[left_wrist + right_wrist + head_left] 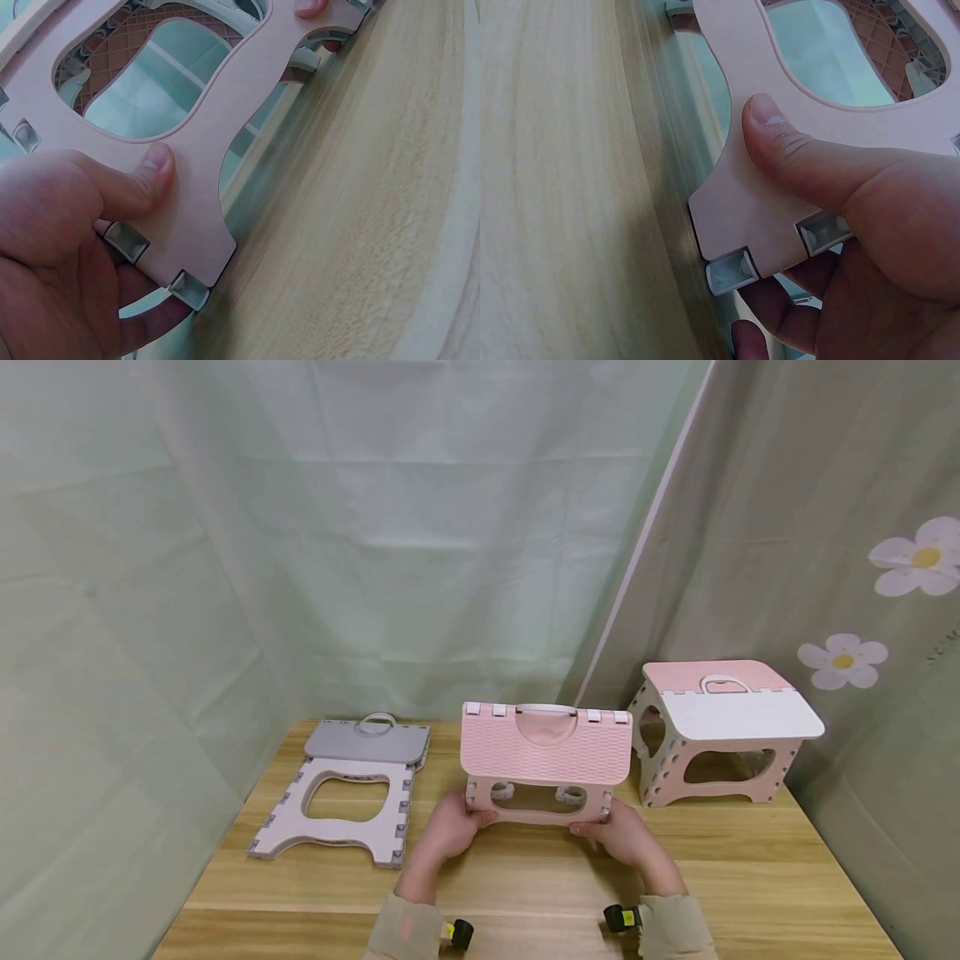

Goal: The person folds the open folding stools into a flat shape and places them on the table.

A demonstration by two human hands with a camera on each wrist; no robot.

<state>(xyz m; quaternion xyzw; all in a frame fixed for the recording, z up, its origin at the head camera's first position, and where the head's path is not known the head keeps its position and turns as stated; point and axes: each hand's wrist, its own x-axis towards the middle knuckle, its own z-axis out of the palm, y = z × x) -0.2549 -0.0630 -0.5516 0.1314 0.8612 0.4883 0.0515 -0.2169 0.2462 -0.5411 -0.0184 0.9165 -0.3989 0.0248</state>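
Observation:
A pink folding step stool point(547, 760) is held between both hands near the middle of the wooden table, its textured top tilted down toward me and a white handle at the upper edge. My left hand point(452, 828) grips the left leg of its front panel. In the left wrist view, the thumb point(154, 176) presses the panel's face while the other fingers curl behind it. Opposite, my right hand point(621, 835) holds the right leg the same way, the thumb point(780, 142) flat on the face. The leg ends are close over the table.
To the left, a grey and white folding stool point(367, 743) lies folded flat on the wooden table point(517, 893). An unfolded pink and white stool point(742, 717) stands upright at the right. Pale curtains point(450, 543) hang behind the table and along both sides.

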